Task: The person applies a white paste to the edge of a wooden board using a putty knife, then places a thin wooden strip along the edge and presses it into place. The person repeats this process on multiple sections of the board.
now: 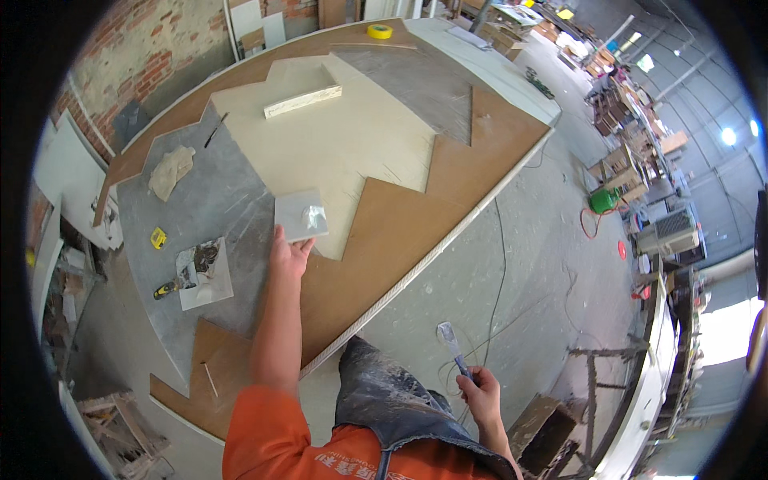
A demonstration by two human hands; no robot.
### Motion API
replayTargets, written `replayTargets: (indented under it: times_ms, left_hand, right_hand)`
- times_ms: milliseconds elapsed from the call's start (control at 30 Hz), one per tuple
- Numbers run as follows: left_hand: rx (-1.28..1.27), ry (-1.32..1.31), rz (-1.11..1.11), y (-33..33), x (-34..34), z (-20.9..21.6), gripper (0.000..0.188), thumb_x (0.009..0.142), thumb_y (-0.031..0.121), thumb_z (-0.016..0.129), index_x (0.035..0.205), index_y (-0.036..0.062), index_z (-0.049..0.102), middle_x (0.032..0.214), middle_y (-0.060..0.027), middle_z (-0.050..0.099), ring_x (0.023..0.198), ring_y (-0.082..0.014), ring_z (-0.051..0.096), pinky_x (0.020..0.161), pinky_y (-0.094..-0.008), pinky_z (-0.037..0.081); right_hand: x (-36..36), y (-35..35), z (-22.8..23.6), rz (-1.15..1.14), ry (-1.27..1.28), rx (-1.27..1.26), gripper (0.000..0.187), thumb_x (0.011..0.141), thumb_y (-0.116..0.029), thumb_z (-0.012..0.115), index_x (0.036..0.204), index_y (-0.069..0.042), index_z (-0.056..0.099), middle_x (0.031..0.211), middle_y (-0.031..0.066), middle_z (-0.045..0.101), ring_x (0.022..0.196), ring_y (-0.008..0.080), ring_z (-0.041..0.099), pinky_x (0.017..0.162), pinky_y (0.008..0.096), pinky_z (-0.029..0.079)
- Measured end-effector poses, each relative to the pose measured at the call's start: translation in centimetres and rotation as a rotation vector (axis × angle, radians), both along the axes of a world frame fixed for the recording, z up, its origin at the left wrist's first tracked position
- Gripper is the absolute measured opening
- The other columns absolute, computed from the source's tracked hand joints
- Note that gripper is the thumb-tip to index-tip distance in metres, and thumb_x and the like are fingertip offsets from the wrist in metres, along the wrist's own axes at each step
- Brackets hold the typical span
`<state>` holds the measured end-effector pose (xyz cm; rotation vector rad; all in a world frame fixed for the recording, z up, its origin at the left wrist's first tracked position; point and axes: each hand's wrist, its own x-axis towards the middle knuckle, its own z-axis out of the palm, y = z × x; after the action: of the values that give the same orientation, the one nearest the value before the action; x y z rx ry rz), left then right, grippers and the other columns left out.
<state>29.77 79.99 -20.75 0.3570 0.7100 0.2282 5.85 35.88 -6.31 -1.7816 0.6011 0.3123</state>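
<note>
My left hand (pixel 290 254) grips the near edge of a pale square board (pixel 291 214) that carries a glossy dab of white paste (pixel 314 216). It holds the board over a large table, above where its cream panel (pixel 352 132), grey panel (pixel 240 212) and brown board (pixel 400 220) meet. My right hand (pixel 482 392) is closed round the handle of a putty knife (pixel 450 339). The knife's whitish blade points away from me, over the floor beside the table. The cream panel has zigzag edges and dark scratch-like marks.
A pale bar (pixel 304 102), a crumpled cloth (pixel 171 173), a yellow tape measure (pixel 158 238), a smeared white sheet (pixel 210 280) and a yellow tape roll (pixel 379 31) lie on the table. A dark cable (pixel 502 256) crosses the floor. Furniture parts and a green tank (pixel 604 200) stand right.
</note>
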Motion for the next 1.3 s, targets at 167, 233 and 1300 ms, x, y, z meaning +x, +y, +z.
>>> replayTargets:
  times_ms: [167,233,1300]
  left_hand:
    - [-0.092,-0.013,0.119,1.4,5.4,-1.5,0.059,0.105,0.045,0.046,0.15,0.0081,0.037,0.153,-0.0131,0.042,0.136,-0.036,0.047,0.113,-0.0546,0.039]
    - [-0.073,0.071,0.074,1.0,5.6,-0.7,0.056,0.107,0.043,0.042,0.145,0.003,0.041,0.149,-0.0139,0.047,0.131,-0.0341,0.052,0.109,-0.0538,0.043]
    - [0.522,0.812,-0.065,-21.3,-23.4,0.4,0.029,0.096,0.023,0.061,0.115,0.0032,0.069,0.1,-0.0081,0.073,0.09,-0.0223,0.068,0.07,-0.0341,0.056]
  right_hand:
    - [11.5,1.9,-0.5,0.242,-0.009,-0.081,0.019,0.087,-0.01,0.073,0.101,-0.002,0.065,0.075,-0.0006,0.061,0.059,0.0072,0.053,0.052,0.0241,0.043]
    - [16.6,3.5,-1.2,0.339,0.014,-0.077,0.021,0.086,-0.014,0.074,0.1,0.0,0.065,0.074,0.0,0.061,0.061,0.0076,0.053,0.054,0.0262,0.044]
    - [32.1,-6.6,-13.9,0.625,0.438,0.081,0.032,0.093,-0.025,0.068,0.113,0.0,0.069,0.094,0.0066,0.071,0.081,0.0159,0.067,0.064,0.0285,0.053]
